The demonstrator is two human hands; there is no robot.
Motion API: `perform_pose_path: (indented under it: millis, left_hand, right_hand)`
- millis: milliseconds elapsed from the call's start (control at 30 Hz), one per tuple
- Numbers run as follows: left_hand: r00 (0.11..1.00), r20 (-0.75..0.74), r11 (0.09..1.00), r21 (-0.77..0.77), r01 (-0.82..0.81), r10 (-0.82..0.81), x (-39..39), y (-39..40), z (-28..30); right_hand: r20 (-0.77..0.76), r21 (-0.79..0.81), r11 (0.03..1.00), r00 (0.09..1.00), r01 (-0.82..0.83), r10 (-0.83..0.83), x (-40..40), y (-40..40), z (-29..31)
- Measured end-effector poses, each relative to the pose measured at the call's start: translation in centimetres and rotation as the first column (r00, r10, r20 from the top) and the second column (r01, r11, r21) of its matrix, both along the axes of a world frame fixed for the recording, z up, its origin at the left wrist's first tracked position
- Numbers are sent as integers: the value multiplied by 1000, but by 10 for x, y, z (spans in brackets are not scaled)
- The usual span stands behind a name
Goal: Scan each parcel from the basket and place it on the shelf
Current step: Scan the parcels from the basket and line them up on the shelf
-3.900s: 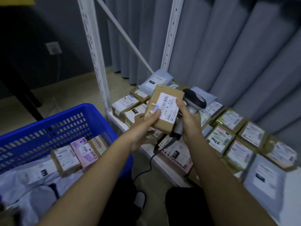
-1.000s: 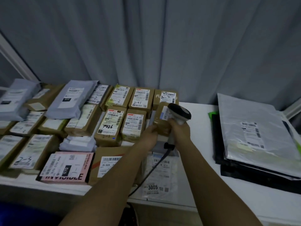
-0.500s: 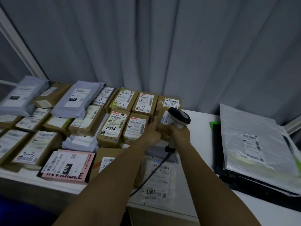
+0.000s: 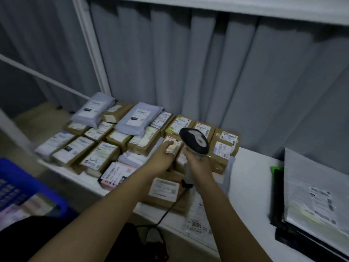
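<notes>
Right now both hands reach out over the white shelf [image 4: 251, 188], which is packed with labelled parcels. The right hand [image 4: 198, 164] has its fingers wrapped around the pale handle of the barcode scanner [image 4: 194, 142]; the scanner's dark head rises above the fist and tilts toward eleven o'clock, and its black cable [image 4: 166, 212] drops from the base of the handle toward six o'clock, over the shelf edge. The left hand [image 4: 163, 155] sits just at nine o'clock of the scanner, fingers loosely curled; motion blur hides whether it grips anything, and its fingertips lie over the label of a brown parcel [image 4: 172, 141] in the rows.

At two o'clock of the scanner head a small brown box [image 4: 222, 150] lies flat on the shelf at the right end of the parcel rows, its white label facing up, clear of both hands. Two grey mailer bags [image 4: 138, 118] lie on top of the boxes toward eleven o'clock. A pink-labelled packet [image 4: 117, 173] sits at the front edge at eight o'clock of the hands. A flat silver bag [image 4: 317, 188] on a black stack fills the shelf at three o'clock. The blue basket [image 4: 20, 186] shows at nine o'clock, low at the picture's left edge, with blurred parcels inside. Grey curtains [image 4: 207, 72] hang behind.
</notes>
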State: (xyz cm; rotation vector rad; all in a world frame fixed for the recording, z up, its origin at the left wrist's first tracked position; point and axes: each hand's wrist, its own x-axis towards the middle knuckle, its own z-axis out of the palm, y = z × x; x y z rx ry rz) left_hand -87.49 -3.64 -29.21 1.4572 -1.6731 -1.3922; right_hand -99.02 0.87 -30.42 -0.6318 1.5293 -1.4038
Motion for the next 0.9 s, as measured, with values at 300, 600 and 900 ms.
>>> perform_pose_path:
  millis: [300,600,900]
  left_hand:
    - [910,-170,912,-106,-397,377,200,61,54]
    - [630,-243,666,105,-739,737,417,169,13]
    - [459,-65,455,307,-836,886,503,229,-92]
  right_hand:
    - [-126,-32,904,899,-426,419,158,16,75]
    - [-338,0,670,631,-742,698,349,43,77]
    - [-228,216,443,396,-870,890,466,52,2]
